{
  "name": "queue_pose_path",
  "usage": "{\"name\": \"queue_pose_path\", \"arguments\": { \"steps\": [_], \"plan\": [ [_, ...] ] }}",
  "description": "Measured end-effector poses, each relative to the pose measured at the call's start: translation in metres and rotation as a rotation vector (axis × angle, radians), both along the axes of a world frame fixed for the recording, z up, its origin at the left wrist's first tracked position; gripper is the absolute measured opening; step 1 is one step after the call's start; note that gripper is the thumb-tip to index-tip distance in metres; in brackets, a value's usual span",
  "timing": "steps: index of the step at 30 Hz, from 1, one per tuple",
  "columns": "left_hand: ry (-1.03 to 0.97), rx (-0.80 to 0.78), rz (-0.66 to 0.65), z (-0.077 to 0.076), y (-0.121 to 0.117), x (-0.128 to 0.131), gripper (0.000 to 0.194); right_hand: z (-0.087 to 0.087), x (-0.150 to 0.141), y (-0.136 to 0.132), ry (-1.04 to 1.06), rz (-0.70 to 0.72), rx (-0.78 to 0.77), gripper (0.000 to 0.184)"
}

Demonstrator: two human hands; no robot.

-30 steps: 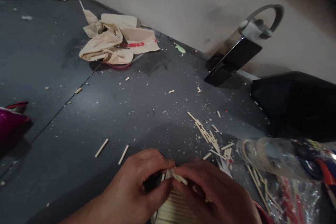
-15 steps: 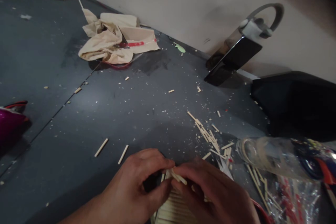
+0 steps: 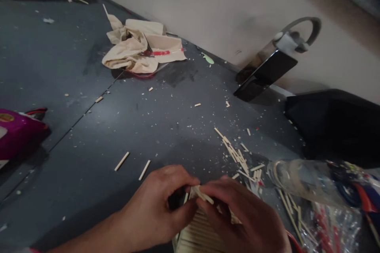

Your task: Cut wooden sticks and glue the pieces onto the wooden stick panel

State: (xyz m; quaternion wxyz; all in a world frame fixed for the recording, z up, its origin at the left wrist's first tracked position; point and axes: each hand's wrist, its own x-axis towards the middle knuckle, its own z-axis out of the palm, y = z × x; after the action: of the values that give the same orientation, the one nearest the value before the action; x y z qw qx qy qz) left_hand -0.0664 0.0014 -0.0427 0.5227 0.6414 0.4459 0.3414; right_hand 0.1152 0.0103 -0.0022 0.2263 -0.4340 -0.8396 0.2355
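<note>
At the bottom middle lies a panel of pale wooden sticks set side by side in rows, its lower part out of frame. My left hand pinches its top corner between thumb and fingers. From the other side my right hand comes in, thumb and index finger closed on a short wooden stick that points down to the right. The fingertips of both hands nearly meet there. Their exact contact with the panel is partly hidden by the fingers.
Loose sticks and crumbs are scattered about the dark table. A clear bottle lies at right above plastic wrapping. Behind stand a dark bottle and a black object. Crumpled brown paper and a purple packet are at left.
The view has shifted slightly, so the table's things appear further right and more of the purple packet shows. Both hands keep their pinch at the panel's top corner, almost unmoved.
</note>
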Motion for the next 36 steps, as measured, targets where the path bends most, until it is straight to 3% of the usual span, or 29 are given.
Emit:
{"name": "queue_pose_path", "arguments": {
  "steps": [2, 8, 16, 20, 25, 36],
  "plan": [
    [0.015, -0.020, 0.001, 0.001, 0.000, 0.000, 0.018, 0.001, -0.002, 0.001, 0.022, -0.003, 0.017, 0.007],
    [0.058, -0.038, 0.020, 0.004, 0.001, 0.000, 0.020, 0.008, 0.007, 0.003, -0.005, -0.013, 0.037, 0.033],
    [0.086, -0.175, 0.051, 0.008, -0.010, -0.001, 0.028, 0.009, 0.054, -0.015, -0.228, -0.151, 0.052, 0.025],
    [0.069, -0.133, 0.143, 0.006, -0.019, 0.001, 0.026, 0.001, 0.066, -0.032, -0.246, -0.257, 0.071, 0.021],
    [0.018, -0.064, 0.253, 0.001, -0.025, 0.007, 0.024, 0.005, 0.058, -0.040, -0.185, -0.314, 0.085, 0.017],
    [-0.067, 0.001, 0.273, -0.005, -0.019, 0.013, 0.020, 0.023, 0.011, -0.016, 0.080, -0.173, 0.067, 0.018]
  ]
}}
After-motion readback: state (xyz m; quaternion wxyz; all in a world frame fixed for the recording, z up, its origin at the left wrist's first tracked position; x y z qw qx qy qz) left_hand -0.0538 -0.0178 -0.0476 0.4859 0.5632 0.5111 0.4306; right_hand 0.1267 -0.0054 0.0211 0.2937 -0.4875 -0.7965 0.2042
